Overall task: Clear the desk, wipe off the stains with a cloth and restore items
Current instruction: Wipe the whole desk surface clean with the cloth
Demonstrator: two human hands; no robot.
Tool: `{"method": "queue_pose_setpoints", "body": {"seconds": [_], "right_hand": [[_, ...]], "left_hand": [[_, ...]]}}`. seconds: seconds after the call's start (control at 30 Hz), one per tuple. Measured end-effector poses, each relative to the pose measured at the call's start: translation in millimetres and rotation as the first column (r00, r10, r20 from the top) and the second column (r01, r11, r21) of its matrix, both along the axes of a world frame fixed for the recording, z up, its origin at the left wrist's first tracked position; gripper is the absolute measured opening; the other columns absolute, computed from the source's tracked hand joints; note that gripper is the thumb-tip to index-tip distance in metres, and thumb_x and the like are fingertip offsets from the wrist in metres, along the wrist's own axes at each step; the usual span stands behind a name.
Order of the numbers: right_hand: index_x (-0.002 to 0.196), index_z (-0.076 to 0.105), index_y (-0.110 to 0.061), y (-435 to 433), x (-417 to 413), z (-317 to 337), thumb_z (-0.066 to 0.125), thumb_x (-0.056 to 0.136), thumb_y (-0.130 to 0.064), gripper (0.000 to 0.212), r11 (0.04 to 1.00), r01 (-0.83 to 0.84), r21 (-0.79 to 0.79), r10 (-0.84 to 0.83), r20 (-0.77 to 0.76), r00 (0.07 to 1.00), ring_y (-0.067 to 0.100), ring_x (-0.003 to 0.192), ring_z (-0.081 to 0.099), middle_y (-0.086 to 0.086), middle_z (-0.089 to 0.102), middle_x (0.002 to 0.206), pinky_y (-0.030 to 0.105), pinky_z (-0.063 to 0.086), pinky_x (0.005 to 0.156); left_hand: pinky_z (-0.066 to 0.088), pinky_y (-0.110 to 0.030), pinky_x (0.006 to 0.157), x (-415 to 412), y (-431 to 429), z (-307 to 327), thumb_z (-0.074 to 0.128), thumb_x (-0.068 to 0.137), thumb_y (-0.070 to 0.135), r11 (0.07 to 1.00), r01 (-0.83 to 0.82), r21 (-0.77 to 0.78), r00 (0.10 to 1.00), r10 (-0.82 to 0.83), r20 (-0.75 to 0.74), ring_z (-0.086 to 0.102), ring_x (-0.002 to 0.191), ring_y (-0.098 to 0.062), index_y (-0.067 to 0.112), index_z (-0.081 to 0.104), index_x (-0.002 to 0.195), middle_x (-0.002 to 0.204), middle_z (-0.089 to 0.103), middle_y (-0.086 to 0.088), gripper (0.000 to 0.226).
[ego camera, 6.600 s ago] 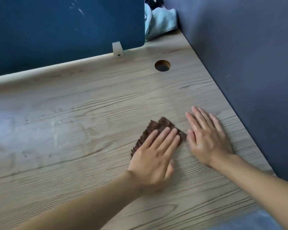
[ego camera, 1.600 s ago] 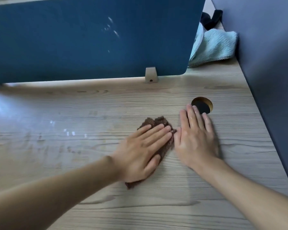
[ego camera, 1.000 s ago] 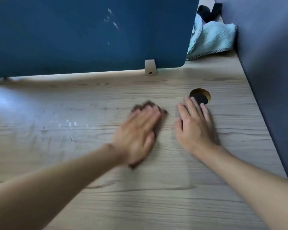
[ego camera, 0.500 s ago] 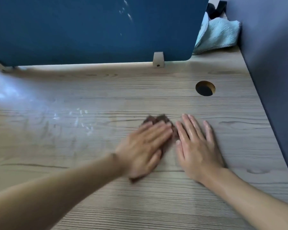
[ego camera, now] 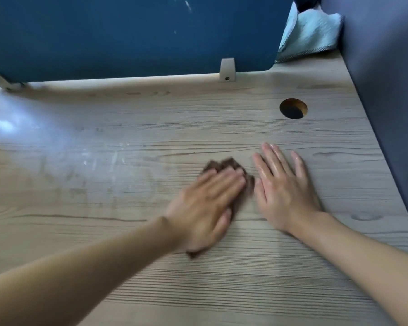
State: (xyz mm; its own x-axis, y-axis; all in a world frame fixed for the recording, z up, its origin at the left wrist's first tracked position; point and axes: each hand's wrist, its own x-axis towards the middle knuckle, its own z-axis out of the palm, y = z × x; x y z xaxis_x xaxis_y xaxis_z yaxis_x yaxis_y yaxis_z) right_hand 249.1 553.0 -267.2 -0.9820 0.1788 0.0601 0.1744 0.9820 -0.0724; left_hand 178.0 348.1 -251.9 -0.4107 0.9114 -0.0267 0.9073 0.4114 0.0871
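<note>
Both hands and the brown cloth (ego camera: 224, 164) have slid back toward the near edge since a second ago, when the fingertips lay beside the cable hole (ego camera: 293, 108); the hole now sits well beyond them on the far right. The left hand (ego camera: 205, 203) lies flat on the cloth, fingers straight and together, pressing rather than gripping. Its blur suggests a wiping stroke under way. A flat palm probably spreads pressure across the whole cloth. The right hand (ego camera: 285, 194) rests palm down on the bare desk (ego camera: 127, 243) just right of the cloth, fingers spread and holding nothing, likely bracing the person's lean. Whether its thumb touches the cloth cannot be told. Pale smears (ego camera: 92, 161) show farther left, so wiping seems unfinished there. A light blue towel (ego camera: 311, 34) is tucked in the far right corner behind the blue partition (ego camera: 127, 31).
</note>
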Motion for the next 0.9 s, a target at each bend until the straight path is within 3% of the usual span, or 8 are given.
{"method": "queue_pose_setpoints", "body": {"seconds": [0.13,0.2,0.37,0.43,0.5,0.63,0.83,0.9], "right_hand": [[0.145,0.046,-0.011,-4,0,4,0.024,0.095,-0.035,0.06,1.0,0.023,-0.013,-0.024,-0.037,0.999,0.026,0.147,0.031,0.014,0.038,0.156,0.056,0.017,0.119],[0.137,0.055,-0.007,-13,15,9,0.03,0.093,-0.034,0.057,0.999,0.031,-0.037,-0.035,-0.103,0.994,0.028,0.141,0.04,0.015,0.048,0.148,0.056,0.022,0.116],[0.143,0.05,-0.005,-35,77,4,0.032,0.095,-0.034,0.059,0.998,-0.038,-0.042,0.035,-0.071,0.997,0.026,0.144,0.037,0.013,0.042,0.154,0.056,0.026,0.116],[0.144,0.049,-0.005,-35,78,1,0.031,0.095,-0.034,0.059,0.999,-0.027,-0.029,0.026,-0.047,0.999,0.026,0.145,0.035,0.013,0.04,0.155,0.056,0.025,0.116],[0.144,0.048,-0.005,-35,74,0,0.03,0.095,-0.034,0.06,1.0,-0.019,-0.018,0.018,-0.04,0.999,0.025,0.145,0.034,0.013,0.039,0.155,0.056,0.024,0.117],[0.146,0.046,-0.007,-35,77,-2,0.027,0.095,-0.035,0.061,1.0,-0.013,0.004,0.013,-0.033,0.999,0.024,0.147,0.032,0.011,0.037,0.157,0.055,0.023,0.117],[0.146,0.046,-0.009,-34,74,1,0.024,0.094,-0.035,0.063,1.0,-0.018,0.022,0.018,-0.014,1.0,0.023,0.147,0.031,0.01,0.037,0.157,0.054,0.021,0.118],[0.147,0.045,-0.009,-34,75,0,0.023,0.094,-0.035,0.063,1.0,-0.017,0.016,0.017,-0.01,1.0,0.023,0.147,0.031,0.01,0.036,0.157,0.053,0.021,0.119]], "left_hand": [[0.002,-0.036,0.125,-59,32,-2,0.016,0.095,0.04,0.858,-0.514,-0.019,0.858,0.514,0.015,0.005,0.154,-0.017,0.012,0.013,0.16,0.167,0.008,-0.004,0.07],[0.003,-0.038,0.125,-38,28,-2,0.016,0.097,0.039,0.853,-0.522,-0.006,0.853,0.522,-0.012,0.003,0.154,-0.017,0.01,0.013,0.159,0.167,0.007,-0.006,0.069],[0.014,-0.042,0.125,74,-27,1,0.027,0.1,0.038,0.997,-0.081,0.001,0.997,0.081,-0.01,0.009,0.154,-0.022,0.005,0.023,0.157,0.165,0.015,-0.011,0.066],[0.012,-0.04,0.125,61,-30,2,0.028,0.098,0.039,0.999,-0.036,-0.005,0.999,0.036,0.012,0.013,0.153,-0.02,0.008,0.025,0.157,0.165,0.019,-0.009,0.067],[0.008,-0.036,0.125,29,-14,2,0.021,0.096,0.042,0.985,-0.171,-0.014,0.985,0.171,0.005,0.009,0.154,-0.016,0.012,0.021,0.158,0.166,0.016,-0.005,0.069],[0.001,-0.037,0.125,2,12,-1,0.02,0.099,0.039,0.837,-0.547,-0.024,0.837,0.547,0.02,-0.001,0.154,-0.014,0.012,0.01,0.16,0.168,0.003,-0.003,0.067],[0.008,-0.04,0.125,133,-41,3,0.027,0.1,0.039,1.0,-0.01,-0.007,1.0,0.01,0.007,0.004,0.154,-0.02,0.008,0.019,0.158,0.166,0.012,-0.009,0.066],[0.007,-0.037,0.125,109,-42,2,0.029,0.098,0.039,1.0,0.009,-0.015,1.0,-0.009,0.012,0.011,0.154,-0.018,0.011,0.023,0.158,0.165,0.018,-0.006,0.067]]}}
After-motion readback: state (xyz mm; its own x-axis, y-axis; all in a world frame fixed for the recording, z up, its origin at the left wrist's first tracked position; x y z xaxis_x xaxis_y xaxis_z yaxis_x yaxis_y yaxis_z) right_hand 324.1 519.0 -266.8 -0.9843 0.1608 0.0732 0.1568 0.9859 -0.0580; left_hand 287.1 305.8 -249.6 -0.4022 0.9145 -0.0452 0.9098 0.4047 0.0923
